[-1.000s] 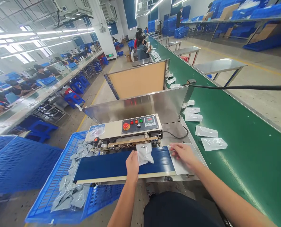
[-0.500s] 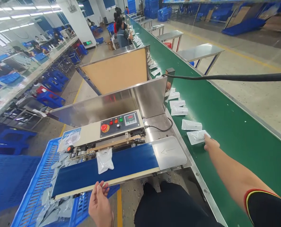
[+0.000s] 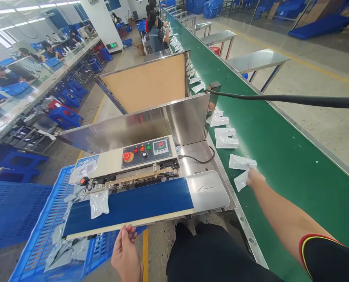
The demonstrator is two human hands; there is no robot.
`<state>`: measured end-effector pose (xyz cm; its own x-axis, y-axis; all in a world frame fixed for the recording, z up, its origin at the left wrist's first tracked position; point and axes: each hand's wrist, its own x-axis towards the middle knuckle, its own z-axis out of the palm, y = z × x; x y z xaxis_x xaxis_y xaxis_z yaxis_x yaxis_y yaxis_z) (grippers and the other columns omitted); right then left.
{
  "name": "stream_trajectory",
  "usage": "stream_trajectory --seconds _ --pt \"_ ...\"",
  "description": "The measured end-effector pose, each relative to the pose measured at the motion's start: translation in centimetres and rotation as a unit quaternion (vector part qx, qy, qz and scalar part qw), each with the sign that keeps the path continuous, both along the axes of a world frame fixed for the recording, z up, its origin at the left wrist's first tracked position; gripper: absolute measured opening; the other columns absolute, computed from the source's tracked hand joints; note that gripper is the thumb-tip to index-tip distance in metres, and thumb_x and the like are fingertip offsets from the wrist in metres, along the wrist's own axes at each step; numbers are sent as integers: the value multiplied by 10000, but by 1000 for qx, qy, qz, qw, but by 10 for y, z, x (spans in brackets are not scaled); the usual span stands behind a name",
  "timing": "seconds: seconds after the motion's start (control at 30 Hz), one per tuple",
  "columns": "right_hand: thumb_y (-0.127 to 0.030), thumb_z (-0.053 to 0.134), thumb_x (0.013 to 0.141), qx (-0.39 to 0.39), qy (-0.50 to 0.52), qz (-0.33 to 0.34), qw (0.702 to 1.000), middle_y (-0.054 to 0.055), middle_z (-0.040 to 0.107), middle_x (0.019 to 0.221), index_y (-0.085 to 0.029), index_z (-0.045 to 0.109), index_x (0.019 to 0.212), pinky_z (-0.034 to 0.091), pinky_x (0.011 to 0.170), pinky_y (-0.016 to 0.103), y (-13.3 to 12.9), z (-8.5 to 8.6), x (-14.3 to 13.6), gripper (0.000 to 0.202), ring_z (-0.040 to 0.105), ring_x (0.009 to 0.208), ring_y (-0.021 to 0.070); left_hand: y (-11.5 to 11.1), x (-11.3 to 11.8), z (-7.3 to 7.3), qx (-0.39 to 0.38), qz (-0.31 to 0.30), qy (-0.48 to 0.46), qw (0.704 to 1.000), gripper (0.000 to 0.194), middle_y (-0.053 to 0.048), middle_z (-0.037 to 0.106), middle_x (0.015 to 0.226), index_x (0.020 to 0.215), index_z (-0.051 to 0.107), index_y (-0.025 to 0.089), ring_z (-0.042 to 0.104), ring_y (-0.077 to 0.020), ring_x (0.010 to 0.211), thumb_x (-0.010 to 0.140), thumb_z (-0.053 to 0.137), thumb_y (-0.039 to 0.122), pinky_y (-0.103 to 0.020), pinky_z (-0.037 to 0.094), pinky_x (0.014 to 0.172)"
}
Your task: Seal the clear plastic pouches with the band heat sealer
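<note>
Over the green conveyor, my right hand (image 3: 256, 179) is closed on one end of a white pouch (image 3: 241, 181), which lies angled toward the conveyor's near edge. Just beyond it rests another white pouch (image 3: 242, 161). My left hand (image 3: 128, 250) has its fingers curled together at the front edge of the band sealer's blue belt (image 3: 151, 201); nothing shows in it, and I cannot tell if it touches the edge. On that belt, a white pouch (image 3: 99, 204) has its top edge in the band sealer (image 3: 142, 154).
A blue basket (image 3: 36, 231) holding several sealed pouches stands under the belt's left end. The green conveyor (image 3: 283, 156) runs away with more pouches along its left side. A black cable (image 3: 280, 99) crosses above it. A metal panel (image 3: 145, 121) stands behind the sealer.
The pouch in the sealer has travelled left along the blue belt. My right hand has drawn its pouch slightly toward me and turned it. My left hand has hardly moved.
</note>
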<state>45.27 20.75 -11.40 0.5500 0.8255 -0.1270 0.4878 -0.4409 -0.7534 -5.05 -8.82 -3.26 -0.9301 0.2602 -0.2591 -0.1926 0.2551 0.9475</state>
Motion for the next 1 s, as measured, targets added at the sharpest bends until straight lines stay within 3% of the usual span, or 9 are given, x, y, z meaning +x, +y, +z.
stream_trajectory --seconds 0.17,0.27,0.4,0.5,0.6,0.67,0.77,0.87,1.0 --pt "-331 591 948 -52 -29 -82 995 81 622 630 -137 757 861 485 667 355 6 4 -2 270 601 667 236 18 12 9 -49 -66 60 995 517 -94 801 996 1106 784 167 756 -231 836 851 756 617 -425 642 864" --pt "-347 636 911 -10 -100 42 994 116 721 818 -161 786 894 469 772 350 -3 33 -7 239 642 824 260 37 29 20 -73 -146 92 982 587 -137 809 1062 1141 791 157 770 -274 890 875 705 674 -427 641 830" --pt "-400 539 971 108 -191 227 949 109 721 878 -203 792 964 458 771 328 -36 96 -33 321 649 842 249 77 68 33 -18 -283 81 955 574 -173 810 1081 1138 804 156 774 -313 943 899 694 666 -439 634 858" --pt "-467 537 987 138 -157 305 929 88 691 825 -243 797 990 468 731 314 -67 143 -70 343 627 770 229 112 104 40 54 -397 88 912 490 -184 796 1170 1161 816 178 748 -333 1078 907 732 589 -443 588 988" --pt "-518 535 1000 118 -83 387 911 76 672 794 -272 791 933 489 745 317 -93 171 -112 362 607 744 226 139 133 44 114 -487 84 862 516 -174 740 1352 1289 785 193 662 -363 1273 895 766 526 -440 509 1104" --pt "-527 551 997 103 -39 408 906 60 644 749 -268 748 812 483 740 315 -106 174 -135 374 583 722 218 148 146 43 124 -546 83 825 436 -154 783 1226 1200 817 189 690 -345 1172 954 685 526 -412 516 1055" --pt "-562 616 953 75 27 356 931 24 587 669 -240 693 714 459 693 302 -119 161 -157 409 529 669 196 147 153 35 105 -590 77 797 494 -86 743 813 886 816 174 646 -236 779 1038 513 534 -305 503 778" --pt "-638 656 891 16 132 316 939 7 594 663 -209 734 732 446 663 285 -125 140 -164 464 516 661 181 144 153 24 91 -563 55 820 488 -22 586 646 701 712 179 489 -167 646 998 556 534 -258 376 627" --pt "-667 754 765 -71 215 230 946 -28 536 593 -195 686 695 376 577 254 -114 118 -168 481 449 593 142 155 146 10 33 -478 -20 878 501 32 349 536 491 479 218 330 -138 594 833 727 487 -258 266 563"
